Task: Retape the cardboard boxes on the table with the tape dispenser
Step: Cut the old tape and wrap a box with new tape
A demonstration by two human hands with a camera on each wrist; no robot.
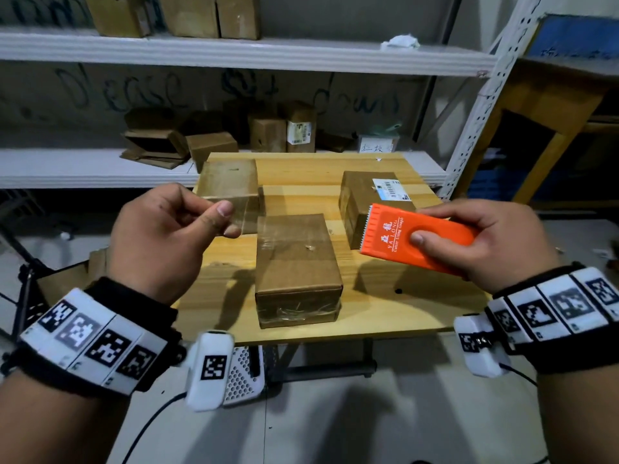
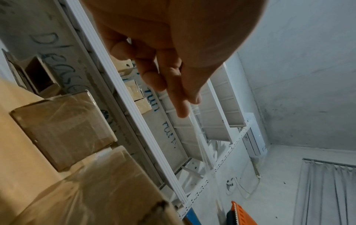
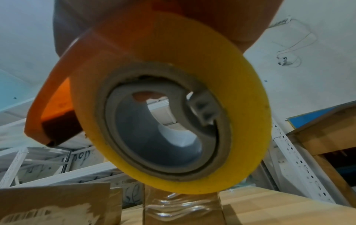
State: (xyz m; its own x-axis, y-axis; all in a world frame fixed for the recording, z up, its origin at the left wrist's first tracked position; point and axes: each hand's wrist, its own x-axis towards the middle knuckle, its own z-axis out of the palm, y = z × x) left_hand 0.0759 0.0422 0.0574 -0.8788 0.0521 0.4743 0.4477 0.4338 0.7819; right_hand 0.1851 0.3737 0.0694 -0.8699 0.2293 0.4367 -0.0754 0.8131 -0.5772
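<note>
Three brown cardboard boxes stand on the wooden table [image 1: 301,175]: a middle box [image 1: 296,262] with clear tape over its top, a far-left box [image 1: 231,180], and a right box [image 1: 365,202] with a white label. My left hand [image 1: 229,221] hovers above the table's left side and pinches a strip of clear tape [image 1: 243,214] between thumb and forefinger. My right hand [image 1: 428,229] grips the orange tape dispenser [image 1: 395,236] above the right box, serrated edge towards the left hand. In the right wrist view the yellow tape roll [image 3: 173,114] fills the frame.
White metal shelving [image 1: 234,51] behind the table carries more cardboard boxes [image 1: 268,133]. A wooden bench [image 1: 549,105] stands at the right. A white perforated device [image 1: 243,376] and a cable sit on the floor under the table's front edge.
</note>
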